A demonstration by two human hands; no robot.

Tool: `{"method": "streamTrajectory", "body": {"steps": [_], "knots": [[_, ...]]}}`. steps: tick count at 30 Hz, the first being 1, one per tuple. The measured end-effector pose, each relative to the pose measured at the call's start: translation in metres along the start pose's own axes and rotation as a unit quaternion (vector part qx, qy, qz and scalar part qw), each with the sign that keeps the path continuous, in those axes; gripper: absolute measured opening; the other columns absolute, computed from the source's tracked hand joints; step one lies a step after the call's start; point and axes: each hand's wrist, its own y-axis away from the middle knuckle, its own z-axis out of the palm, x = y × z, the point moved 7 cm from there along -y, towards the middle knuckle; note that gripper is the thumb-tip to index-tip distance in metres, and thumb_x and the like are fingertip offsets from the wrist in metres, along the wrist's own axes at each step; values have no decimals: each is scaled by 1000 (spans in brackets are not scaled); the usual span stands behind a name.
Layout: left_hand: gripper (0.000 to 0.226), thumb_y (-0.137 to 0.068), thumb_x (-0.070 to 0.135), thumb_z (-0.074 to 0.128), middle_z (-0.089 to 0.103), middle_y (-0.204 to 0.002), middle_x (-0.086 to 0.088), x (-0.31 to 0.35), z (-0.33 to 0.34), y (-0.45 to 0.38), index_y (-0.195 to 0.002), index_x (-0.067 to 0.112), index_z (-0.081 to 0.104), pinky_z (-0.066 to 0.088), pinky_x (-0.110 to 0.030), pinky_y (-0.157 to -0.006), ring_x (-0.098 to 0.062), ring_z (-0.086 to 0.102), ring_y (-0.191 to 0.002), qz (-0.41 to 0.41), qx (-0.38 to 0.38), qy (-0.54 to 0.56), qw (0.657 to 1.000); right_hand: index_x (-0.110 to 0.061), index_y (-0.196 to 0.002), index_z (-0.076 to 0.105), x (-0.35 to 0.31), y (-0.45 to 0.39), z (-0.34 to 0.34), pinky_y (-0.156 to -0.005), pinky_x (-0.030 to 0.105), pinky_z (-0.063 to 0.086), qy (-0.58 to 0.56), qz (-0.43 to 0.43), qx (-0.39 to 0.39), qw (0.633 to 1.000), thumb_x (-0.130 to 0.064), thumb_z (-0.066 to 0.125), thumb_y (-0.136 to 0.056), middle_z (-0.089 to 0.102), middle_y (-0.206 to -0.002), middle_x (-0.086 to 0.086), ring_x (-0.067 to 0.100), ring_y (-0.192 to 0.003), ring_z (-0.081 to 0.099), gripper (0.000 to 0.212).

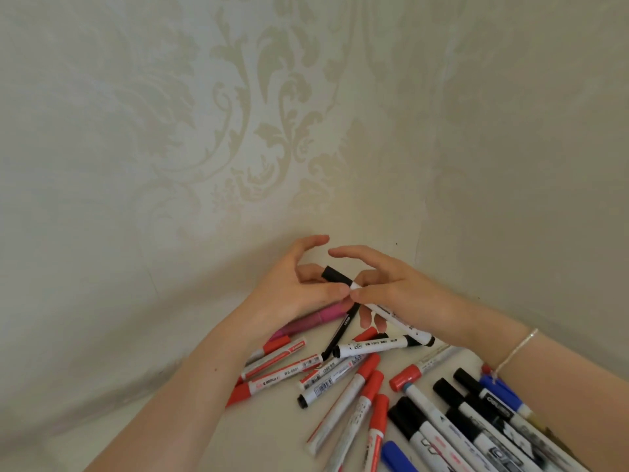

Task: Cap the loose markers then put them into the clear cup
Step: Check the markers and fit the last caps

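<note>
head view looks down at two bare hands meeting over a pale counter (pixel 272 424) pushed against a wall papered with a faint leaf pattern (pixel 258 107). the left hand (pixel 299 287) pinches the black cap (pixel 335 275) of a white-barrelled marker (pixel 391 316), thumb pressed near the seam, forefinger arched above and touching nothing. the right hand (pixel 405 294) has its grip closed round the same marker's barrel just behind the cap, thumb tip meeting the left thumb. the marker slants from the cap, up near the wall, down to its black tail end toward the right. a thin bracelet (pixel 517 349) circles the right wrist.

below the hands the loose markers lie scattered on the counter: a pink one (pixel 316 320) partly under the left hand, a slim black pen (pixel 340 332), red-capped markers (pixel 360 390) fanned across the middle, black-capped markers (pixel 452 403) bunched at the lower right, and blue ones (pixel 500 390) beside the right forearm. several cross or touch one another. the clear cup is out of sight.
</note>
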Motion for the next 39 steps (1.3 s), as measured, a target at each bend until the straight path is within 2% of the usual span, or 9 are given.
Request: {"method": "streamTrajectory", "body": {"steps": [4, 7, 15, 18, 21, 28, 32, 35, 39], "knots": [[76, -67, 26, 81, 74, -86, -2, -9, 10, 7, -133, 32, 44, 44, -40, -103, -19, 70, -96, -22, 10, 57, 998, -39, -127, 53, 2, 10, 3, -69, 34, 49, -4, 30, -9, 1000, -5, 41, -96, 65, -73, -5, 15, -60, 55, 48], [71, -72, 22, 80, 74, -95, -7, -12, 18, 15, -133, 28, 44, 43, -42, -104, -21, 70, -98, -30, 10, 70, 997, -37, -126, 54, 4, 22, 8, -57, 24, 45, -18, 50, -11, 999, -16, 40, -97, 64, -81, -4, 14, -60, 51, 39], [68, -73, 5, 78, 75, -86, -8, -3, 55, 40, -131, 22, 46, 53, -24, -81, -18, 72, -86, -3, 19, 43, 999, -27, -107, 64, 20, 47, 16, -44, 25, 31, 22, 85, 17, 996, -54, 36, -96, 47, -58, 0, 13, -47, 38, 41], [68, -71, 5, 80, 75, -81, -3, -2, 71, 48, -129, 23, 49, 54, -25, -79, -15, 72, -81, 7, 28, 41, 999, -15, -69, 55, 32, 61, 9, -42, 23, 22, -35, 145, 66, 987, -51, 39, -96, 33, -50, -1, 12, -40, 26, 48], [66, -71, 11, 82, 76, -83, 2, -2, 88, 55, -128, 24, 49, 48, -30, -92, -13, 70, -91, 14, 20, 16, 1000, -17, -54, 38, 45, 75, 2, -42, 22, 18, -51, 189, 89, 977, -50, 38, -94, 28, -46, -1, 12, -37, 23, 52], [31, -85, 24, 71, 74, -92, 11, -3, 98, 71, -112, 31, 57, 52, -23, -85, -2, 68, -90, -8, -21, -130, 991, -6, -94, 64, 55, 109, -23, -39, 20, 18, -37, 206, 96, 973, -34, 36, -94, 35, -49, 0, 12, -36, 23, 40], [8, -86, 26, 67, 66, -96, 16, -15, 88, 79, -92, 31, 68, 44, -9, -77, 4, 60, -92, -27, -52, -295, 954, -6, -84, 62, 52, 122, -36, -38, 17, 18, 39, 207, 113, 971, -24, 39, -93, 34, -49, 0, 13, -35, 21, 30], [8, -87, 24, 65, 63, -83, 17, -25, 84, 86, -88, 31, 69, 39, -4, -57, 12, 56, -69, -38, -59, -344, 936, -8, -75, 56, 54, 127, -37, -35, 15, 17, 76, 201, 118, 969, -17, 39, -93, 34, -49, 1, 11, -34, 20, 26], [14, -91, 26, 60, 59, -88, 16, -29, 90, 88, -100, 33, 68, 39, -11, -65, 4, 53, -74, -22, -70, -398, 914, -9, -77, 55, 63, 126, -30, -34, 15, 18, 113, 222, 85, 965, -14, 40, -93, 37, -54, 1, 11, -36, 22, 23]]}}
